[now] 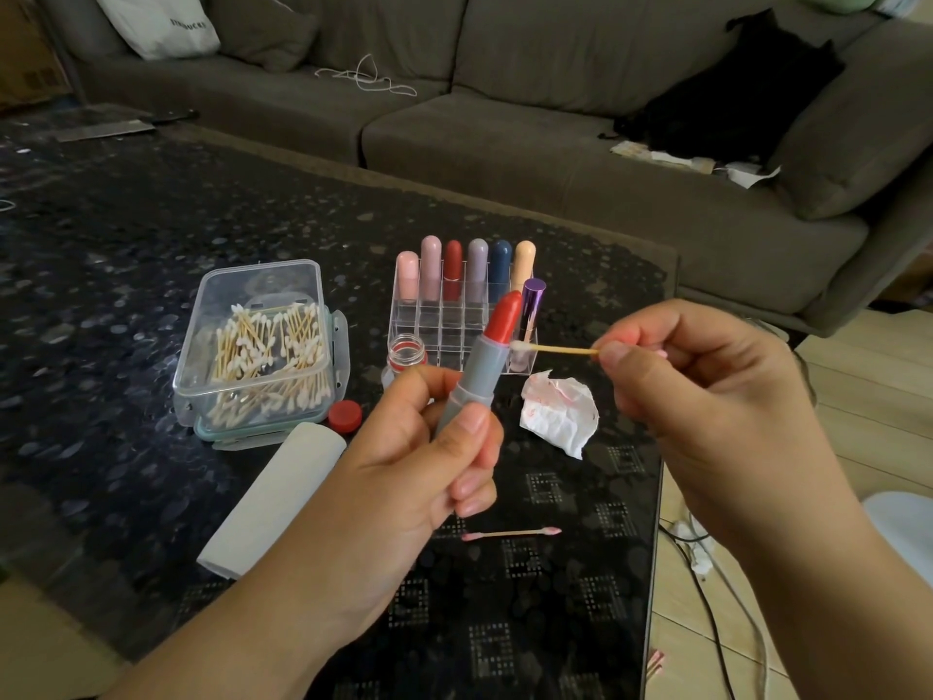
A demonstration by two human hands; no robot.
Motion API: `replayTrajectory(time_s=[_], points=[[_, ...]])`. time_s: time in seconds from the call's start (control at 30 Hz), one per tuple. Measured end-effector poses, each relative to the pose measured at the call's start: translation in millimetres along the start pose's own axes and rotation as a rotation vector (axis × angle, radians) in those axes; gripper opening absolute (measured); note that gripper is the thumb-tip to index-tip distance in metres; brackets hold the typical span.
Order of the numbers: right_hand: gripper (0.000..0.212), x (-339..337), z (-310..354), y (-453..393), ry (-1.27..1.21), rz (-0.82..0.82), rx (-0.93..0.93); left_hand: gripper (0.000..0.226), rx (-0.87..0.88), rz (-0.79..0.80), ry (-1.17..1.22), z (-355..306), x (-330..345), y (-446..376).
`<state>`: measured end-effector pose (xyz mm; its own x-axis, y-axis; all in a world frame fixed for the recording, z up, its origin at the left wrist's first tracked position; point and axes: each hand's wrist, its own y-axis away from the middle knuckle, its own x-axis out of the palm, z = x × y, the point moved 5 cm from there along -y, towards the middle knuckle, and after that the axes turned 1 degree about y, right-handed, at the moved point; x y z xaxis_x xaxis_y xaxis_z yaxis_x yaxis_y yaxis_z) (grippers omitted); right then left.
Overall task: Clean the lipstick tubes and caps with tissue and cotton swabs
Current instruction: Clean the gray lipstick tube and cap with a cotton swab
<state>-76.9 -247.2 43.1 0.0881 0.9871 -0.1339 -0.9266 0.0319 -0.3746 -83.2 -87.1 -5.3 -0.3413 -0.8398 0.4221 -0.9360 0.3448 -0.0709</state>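
Two hands up over the table (151, 234) — left hand (404, 462) is wrapped round the grey lipstick (479, 368), tilted w/ the red tip sticking out above the fingers. Right hand (707, 396) pinches a swab (553, 349) btwn thumb and fingertips, cotton end touching the red bit just past the left fingers. Crumpled tissue (560, 411) lies below the swab, a used swab (511, 534) under the left knuckles — pink on both ends.

Swab box (262, 346) left of lipstick rack (464, 315)
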Motion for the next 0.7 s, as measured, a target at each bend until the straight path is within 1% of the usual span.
replayTrajectory(time_s=[0.27,0.43,0.57,0.63,0.7], points=[[0.015,-0.9,-1.9,-1.1,0.001,-0.015,0.019,0.028,-0.015,-0.011,0.010,0.3,-1.1,1.3],[0.014,-1.0,-2.1,-0.6,0.014,-0.013,0.018,0.031,-0.019,-0.015,-0.025,2.5,-0.5,1.0],[0.013,-0.6,-1.7,0.0,0.011,-0.014,0.019,0.034,-0.019,-0.037,0.034,3.5,-1.5,0.0],[0.014,-1.0,-0.9,-0.4,0.000,-0.021,0.021,0.030,-0.029,-0.044,0.086,3.1,-2.3,-0.8],[0.014,-0.6,0.3,-0.6,-0.003,-0.022,0.018,0.020,-0.042,-0.024,0.122,2.7,-1.4,-0.9]])
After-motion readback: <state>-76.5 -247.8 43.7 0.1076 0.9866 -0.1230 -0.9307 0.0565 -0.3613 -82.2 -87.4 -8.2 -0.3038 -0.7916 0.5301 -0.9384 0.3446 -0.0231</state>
